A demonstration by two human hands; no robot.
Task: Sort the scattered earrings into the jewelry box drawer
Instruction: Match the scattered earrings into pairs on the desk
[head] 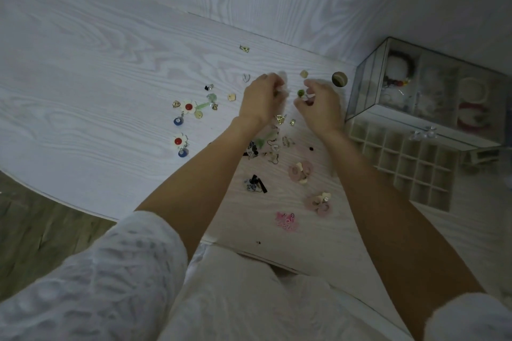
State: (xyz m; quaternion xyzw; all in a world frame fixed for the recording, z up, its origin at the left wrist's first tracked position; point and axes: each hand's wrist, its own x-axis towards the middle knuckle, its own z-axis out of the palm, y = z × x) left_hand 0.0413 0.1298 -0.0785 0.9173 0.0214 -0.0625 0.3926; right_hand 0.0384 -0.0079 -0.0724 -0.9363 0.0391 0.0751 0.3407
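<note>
Several earrings lie scattered on the white wood-grain table [110, 77]: two white flower earrings with red centres [188, 108] [178, 142], a pink pair [300, 171] [318, 203], a bright pink one [286, 220] and small gold ones [231, 97]. My left hand [261, 99] is closed over the far part of the pile; what it holds is hidden. My right hand [321, 104] pinches a small green earring [300, 92] between its fingertips. The jewelry box drawer [407, 163], divided into several small compartments, stands pulled out at the right.
A glass-topped jewelry box [432, 91] with bracelets inside sits at the far right against the wall. A round hole [339, 79] is in the table next to it. The table's curved edge [69, 205] runs at the lower left above the floor.
</note>
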